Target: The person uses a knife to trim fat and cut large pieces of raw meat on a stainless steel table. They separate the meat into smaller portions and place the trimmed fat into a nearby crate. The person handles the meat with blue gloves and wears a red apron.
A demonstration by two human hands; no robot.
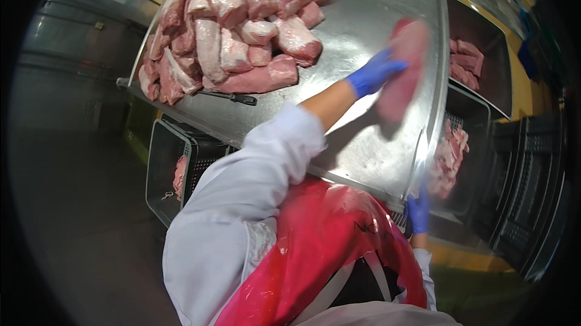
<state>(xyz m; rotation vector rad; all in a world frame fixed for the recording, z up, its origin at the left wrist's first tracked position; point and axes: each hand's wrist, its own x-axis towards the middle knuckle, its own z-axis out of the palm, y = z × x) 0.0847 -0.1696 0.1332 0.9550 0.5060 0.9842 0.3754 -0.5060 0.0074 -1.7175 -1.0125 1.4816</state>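
Note:
My left hand [378, 75], in a blue glove, grips a long pink pork loin [407, 65] over the right part of the steel table [357, 29]. The loin is smeared by motion, and its shadow falls on the steel. Low at the table's right edge is my right hand [417, 212], also blue-gloved, with its fingers partly blurred. A thin bright streak rises above it along the rim; I cannot tell whether it is a blade or glare. Many pale, fat-covered loins [239, 41] are heaped at the far left. A black-handled tool [242, 98] lies against the heap's near side, partly hidden.
Right of the table, a dark bin [478, 105] holds pale trimmings [449, 159]. Beyond it, a metal tub [493, 41] contains pink meat pieces [465, 62]. Dark crates [523, 187] stand farther right. Another crate [158, 174] with some scraps sits below the table's left side.

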